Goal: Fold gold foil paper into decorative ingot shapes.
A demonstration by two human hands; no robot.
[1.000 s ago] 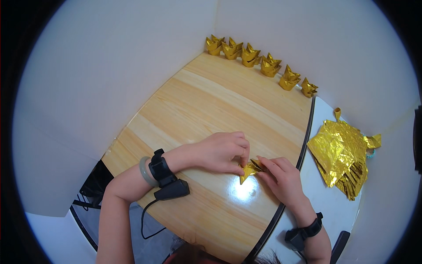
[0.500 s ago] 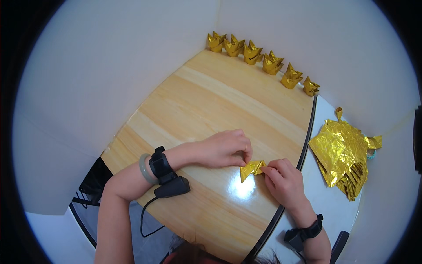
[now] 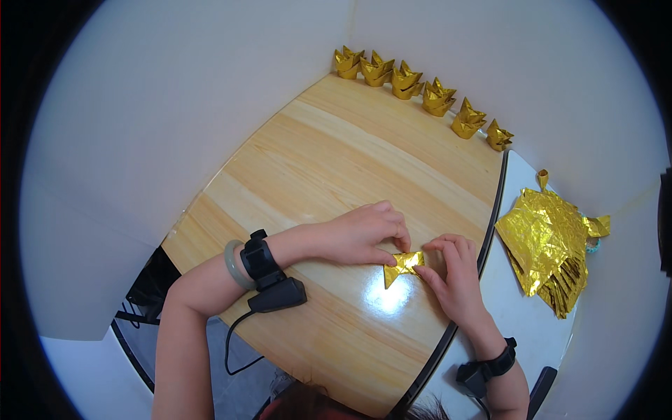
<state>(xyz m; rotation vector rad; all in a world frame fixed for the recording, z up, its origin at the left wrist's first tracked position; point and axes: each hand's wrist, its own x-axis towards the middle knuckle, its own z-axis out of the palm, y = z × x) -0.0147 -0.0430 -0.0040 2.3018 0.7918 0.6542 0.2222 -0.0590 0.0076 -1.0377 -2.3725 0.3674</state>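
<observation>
A small folded piece of gold foil paper [image 3: 404, 265] lies on the wooden table, with a pointed flap at its lower left. My left hand [image 3: 371, 234] holds it down from the upper left, thumb and fingertips at its edge. At its right end, my right hand [image 3: 453, 278] touches the paper with the thumb; the index finger is lifted apart from the thumb, and the other fingers curl beside it. Both wrists wear black strapped devices, and a pale bangle [image 3: 238, 264] circles my left forearm.
Several folded gold foil shapes [image 3: 439, 98] stand in a row along the far wall. On the white surface to the right lies a fanned stack of gold foil sheets [image 3: 537, 238], with a small rolled gold piece [image 3: 542, 180] behind it. A black edge strip [image 3: 495, 210] borders the wooden table [image 3: 308, 161].
My right hand's pinch on the paper's right end has loosened, with thumb and index finger now apart. That end now lies flatter and broader. My left fingertips have shifted slightly right along the paper.
</observation>
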